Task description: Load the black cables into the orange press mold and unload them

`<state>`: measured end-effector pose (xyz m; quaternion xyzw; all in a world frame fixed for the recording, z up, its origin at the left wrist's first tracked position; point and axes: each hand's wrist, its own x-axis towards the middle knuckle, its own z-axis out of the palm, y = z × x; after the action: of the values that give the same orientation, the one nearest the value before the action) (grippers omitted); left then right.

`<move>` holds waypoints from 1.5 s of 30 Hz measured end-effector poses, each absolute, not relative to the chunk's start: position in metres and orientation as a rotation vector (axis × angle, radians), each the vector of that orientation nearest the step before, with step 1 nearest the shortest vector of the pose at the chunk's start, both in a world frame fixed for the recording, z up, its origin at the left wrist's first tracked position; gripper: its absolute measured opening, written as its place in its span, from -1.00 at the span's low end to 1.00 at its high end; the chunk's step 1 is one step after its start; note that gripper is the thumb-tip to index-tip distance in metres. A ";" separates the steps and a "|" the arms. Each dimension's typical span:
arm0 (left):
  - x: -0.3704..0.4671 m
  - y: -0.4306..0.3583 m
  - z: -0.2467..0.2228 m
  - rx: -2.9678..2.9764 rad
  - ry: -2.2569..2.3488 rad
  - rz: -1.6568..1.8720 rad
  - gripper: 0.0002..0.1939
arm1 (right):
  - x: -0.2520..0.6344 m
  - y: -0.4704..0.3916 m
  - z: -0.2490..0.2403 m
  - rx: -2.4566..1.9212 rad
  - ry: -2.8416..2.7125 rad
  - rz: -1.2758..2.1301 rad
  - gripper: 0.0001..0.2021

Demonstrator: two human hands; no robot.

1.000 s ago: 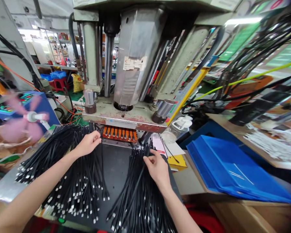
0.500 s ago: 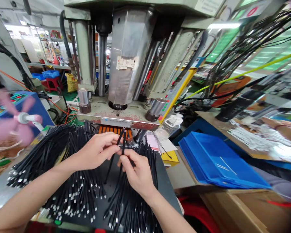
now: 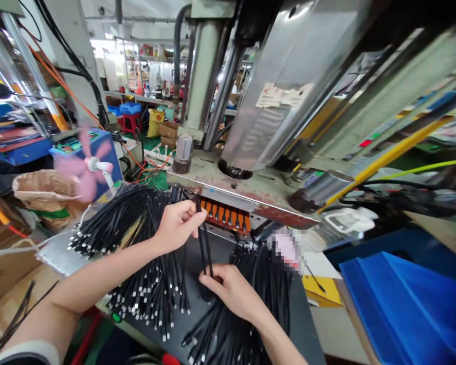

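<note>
Two black cables (image 3: 204, 246) hang between my hands in front of the press. My left hand (image 3: 180, 225) pinches their upper ends, close to the orange mould plate (image 3: 224, 214), where several black cable ends lie in a row. Lower and to the right, my right hand (image 3: 231, 291) is closed around the same cables further down. A big bundle of black cables with silvery tips (image 3: 152, 274) spreads over the dark table on the left. Another bundle (image 3: 266, 276) lies to the right, partly behind my right hand and forearm.
Above the mould stands the press with its thick lower plate (image 3: 266, 197) and columns. A pink fan (image 3: 93, 163) is at the left, beside a blue control box. Blue trays (image 3: 406, 304) and a yellow piece (image 3: 323, 290) lie at the right.
The view has turned left, so the press appears further right and tilted. My hands have moved apart along the cables, left hand up by the mould, right hand lower.
</note>
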<state>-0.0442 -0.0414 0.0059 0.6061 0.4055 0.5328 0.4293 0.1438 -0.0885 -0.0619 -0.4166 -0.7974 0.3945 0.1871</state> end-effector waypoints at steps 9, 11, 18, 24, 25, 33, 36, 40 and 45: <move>-0.160 0.009 -0.082 1.351 1.674 1.288 -0.65 | 0.113 -0.103 -0.081 -1.706 -2.691 0.460 -0.82; -0.172 0.009 -0.095 1.367 1.742 1.298 -0.66 | 0.095 -0.112 -0.082 -1.592 -2.835 0.461 -0.81; -0.165 0.003 -0.114 1.475 1.918 1.324 -0.67 | 0.071 -0.119 -0.076 -1.202 -2.953 0.783 -0.80; -0.157 0.005 -0.125 1.478 2.045 1.340 -0.48 | 0.095 -0.060 -0.061 -1.061 -2.732 0.893 -0.84; -0.156 0.005 -0.125 1.473 2.072 1.341 -0.47 | 0.097 -0.046 -0.060 -1.092 -2.655 0.883 -0.82; -0.155 -0.001 -0.121 1.448 2.126 1.426 -0.38 | 0.092 0.019 -0.068 -1.087 -2.012 0.772 -0.79; -0.158 -0.004 -0.123 1.426 2.086 1.508 -0.39 | 0.103 0.014 -0.068 -0.953 -1.887 0.681 -0.79; -0.162 -0.007 -0.123 1.426 1.910 1.718 -0.55 | 0.133 -0.001 -0.071 -0.935 -1.924 0.690 -0.86; -0.160 -0.008 -0.092 1.568 1.542 1.588 -0.77 | 0.175 -0.018 -0.085 -1.141 -1.993 0.649 -0.76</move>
<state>-0.1597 -0.0081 -0.0916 0.5648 0.5553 0.5722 0.2128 0.1753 -0.0178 -0.0848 -0.4444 -0.7763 0.2527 0.3688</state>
